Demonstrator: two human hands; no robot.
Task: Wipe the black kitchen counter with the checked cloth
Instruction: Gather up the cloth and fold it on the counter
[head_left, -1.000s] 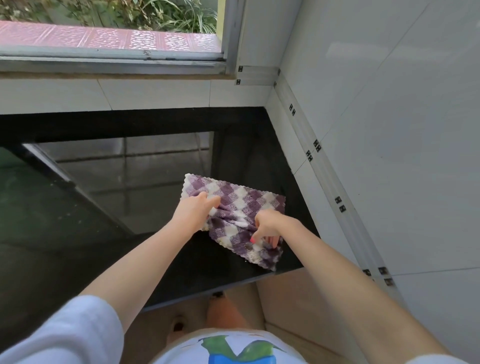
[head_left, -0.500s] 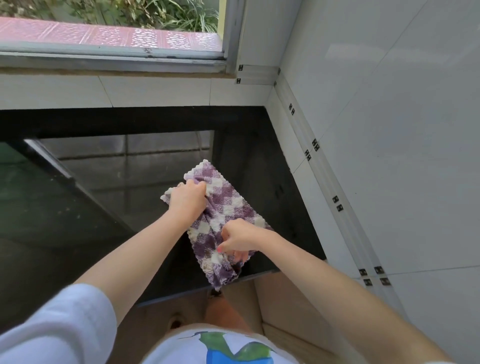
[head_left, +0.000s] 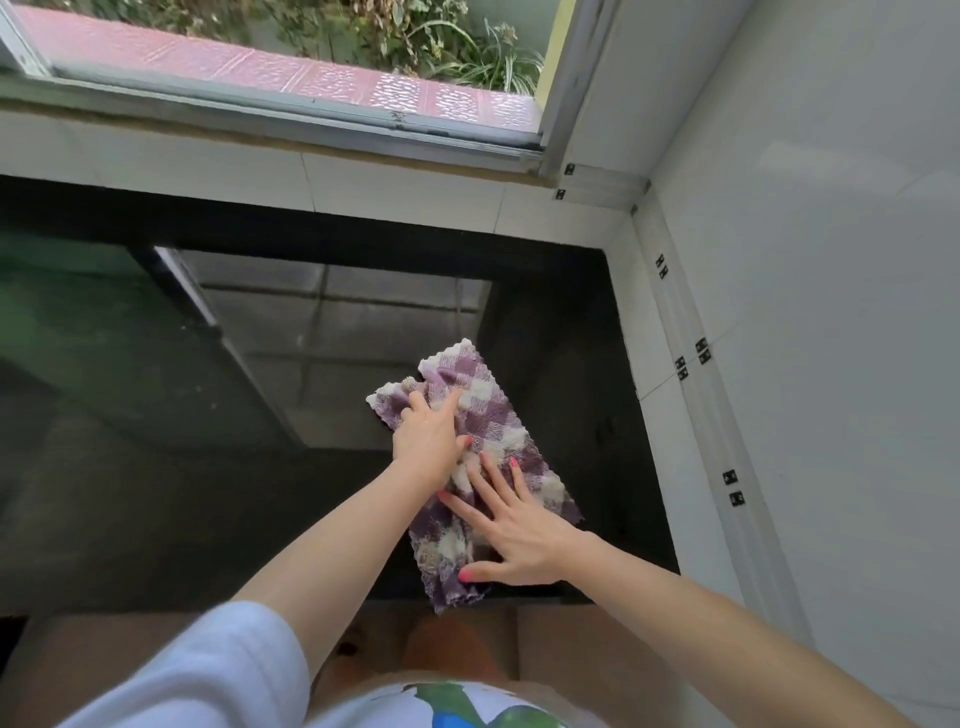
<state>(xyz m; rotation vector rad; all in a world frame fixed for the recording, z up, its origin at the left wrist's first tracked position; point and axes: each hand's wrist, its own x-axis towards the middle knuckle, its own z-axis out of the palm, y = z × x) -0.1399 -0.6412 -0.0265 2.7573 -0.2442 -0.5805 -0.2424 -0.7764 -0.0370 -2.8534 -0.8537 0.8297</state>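
Observation:
The purple and white checked cloth (head_left: 496, 415) lies stretched out lengthwise on the glossy black counter (head_left: 587, 374), its near end hanging slightly over the front edge. My left hand (head_left: 428, 441) presses down on the cloth's far left part with fingers curled into the fabric. My right hand (head_left: 511, 525) lies flat on the near half, fingers spread apart, palm down. Both hands touch the cloth and partly cover its middle.
A white tiled wall (head_left: 810, 364) bounds the counter on the right, and a white tiled ledge (head_left: 363, 182) under a window frame (head_left: 322, 111) bounds it at the back. The counter runs on to the left (head_left: 130, 467). Brown floor tiles (head_left: 571, 654) lie below the front edge.
The cloth has turned from lying crosswise to lying lengthwise and slid left, toward the front edge. My right hand has gone from pinching the cloth to lying flat on it with fingers spread.

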